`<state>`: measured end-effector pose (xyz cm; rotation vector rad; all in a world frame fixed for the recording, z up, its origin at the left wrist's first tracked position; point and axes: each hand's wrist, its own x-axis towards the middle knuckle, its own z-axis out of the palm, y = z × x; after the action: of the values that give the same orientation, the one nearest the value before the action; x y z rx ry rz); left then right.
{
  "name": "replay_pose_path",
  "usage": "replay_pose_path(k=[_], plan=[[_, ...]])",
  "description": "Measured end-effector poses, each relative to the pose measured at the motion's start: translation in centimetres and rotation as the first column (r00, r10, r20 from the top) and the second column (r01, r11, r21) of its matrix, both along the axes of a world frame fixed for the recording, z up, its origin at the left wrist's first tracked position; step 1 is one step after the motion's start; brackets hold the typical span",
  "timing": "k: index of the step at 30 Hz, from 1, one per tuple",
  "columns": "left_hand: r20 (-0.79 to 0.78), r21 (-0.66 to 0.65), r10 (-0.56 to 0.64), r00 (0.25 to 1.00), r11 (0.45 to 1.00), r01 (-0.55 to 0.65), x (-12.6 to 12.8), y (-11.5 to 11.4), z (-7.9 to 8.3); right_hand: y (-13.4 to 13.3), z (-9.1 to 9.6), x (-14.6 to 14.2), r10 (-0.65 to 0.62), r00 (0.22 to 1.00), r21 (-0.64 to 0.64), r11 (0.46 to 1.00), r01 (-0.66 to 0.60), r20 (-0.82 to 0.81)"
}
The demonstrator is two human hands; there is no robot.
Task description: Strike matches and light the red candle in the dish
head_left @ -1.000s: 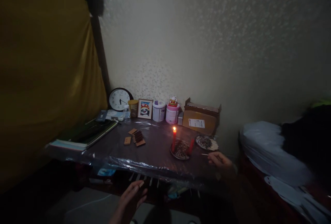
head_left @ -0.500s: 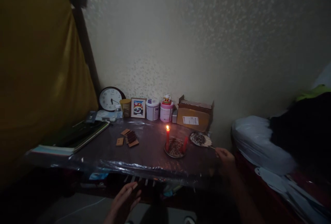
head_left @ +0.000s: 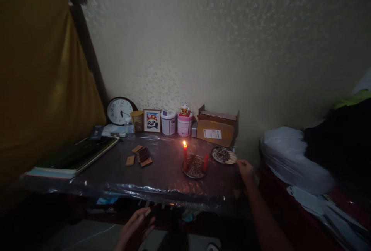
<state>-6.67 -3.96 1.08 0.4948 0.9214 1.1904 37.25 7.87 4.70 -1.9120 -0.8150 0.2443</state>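
Observation:
Below the table's front edge, my left hand [head_left: 136, 226] is curled around a small matchbox [head_left: 148, 212], mostly lost in shadow. At the right, my right hand [head_left: 245, 169] pinches at the rim of a round plate [head_left: 213, 159] of matchsticks [head_left: 231, 158] with dark ends; whatever sits between its fingertips is too small to make out. Left of that plate, a lit red candle [head_left: 185, 157] stands upright in a round metal dish [head_left: 194, 176], with a shorter unlit red candle [head_left: 205, 162] beside it. Several matchboxes [head_left: 143, 155] lie in a loose pile on the table's left half.
Along the wall are a clock [head_left: 120, 111], a panda picture [head_left: 152, 121], a purple-white tub [head_left: 168, 122], a pink tub [head_left: 184, 125] with a figurine, and a cardboard box [head_left: 217, 129]. Notebooks [head_left: 75, 158] lie left; a white bag [head_left: 290, 158] bulges at right.
My right hand has moved a little left and up, closer to the plate of matchsticks. The thin stick seen in its fingers earlier no longer shows. The view has shifted slightly.

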Motion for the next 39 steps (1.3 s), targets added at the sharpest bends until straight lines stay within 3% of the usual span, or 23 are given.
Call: replay_pose_path(k=[5,11,17,20,22,24,26,28,29,31,33,35,39], plan=[[-0.009,0.012,-0.008,1.000,1.000,0.008,0.1,0.4,-0.4,1.0,-0.3,0.0,-0.001,1.000,-0.047,0.999,0.001,0.011],[-0.025,-0.002,-0.028,0.999,1.000,0.028,0.1,0.4,-0.2,1.2,-0.6,0.0,-0.024,1.000,0.022,0.999,0.023,0.020],[-0.007,0.015,-0.026,1.000,1.000,0.026,0.4,0.1,0.4,-0.1,1.5,-0.9,-0.057,0.998,0.168,0.984,0.053,0.021],[-0.017,0.003,-0.039,0.999,0.999,0.039,0.6,0.3,-0.1,-2.2,3.0,-3.6,-0.002,0.999,0.260,0.965,-0.008,0.038],[-0.025,0.012,-0.066,0.998,0.998,0.066,0.8,0.5,-0.6,-4.1,3.5,-6.9,0.063,0.997,0.287,0.955,-0.074,0.048],[-0.026,0.034,-0.088,0.996,0.995,0.089,1.1,0.6,-0.8,-6.3,3.5,-11.3,0.228,0.972,0.319,0.918,-0.236,0.064],[-0.028,0.062,-0.100,0.995,0.993,0.101,1.5,0.7,-0.8,-8.3,3.0,-16.1,0.453,0.887,0.302,0.836,-0.458,0.093],[-0.046,0.106,-0.126,0.991,0.986,0.131,2.0,0.9,-0.5,-9.8,2.1,-20.3,0.632,0.760,0.314,0.697,-0.644,0.154],[-0.063,0.138,-0.149,0.987,0.978,0.156,2.2,1.1,-0.3,-10.2,1.6,-21.9,0.689,0.701,0.326,0.630,-0.705,0.184],[-0.115,0.216,-0.193,0.975,0.953,0.214,2.7,1.8,-0.1,-10.7,0.4,-24.0,0.750,0.632,0.333,0.556,-0.762,0.195],[-0.182,0.295,-0.193,0.964,0.925,0.241,3.3,2.8,-0.2,-10.7,-0.6,-24.6,0.755,0.628,0.355,0.543,-0.761,0.191],[-0.247,0.370,-0.158,0.956,0.897,0.244,3.9,3.8,-0.3,-10.4,-1.5,-24.3,0.730,0.662,0.372,0.575,-0.728,0.167],[-0.314,0.397,-0.174,0.933,0.869,0.296,5.6,4.7,0.0,-10.3,-2.4,-23.2,0.713,0.689,0.332,0.624,-0.707,0.127]])
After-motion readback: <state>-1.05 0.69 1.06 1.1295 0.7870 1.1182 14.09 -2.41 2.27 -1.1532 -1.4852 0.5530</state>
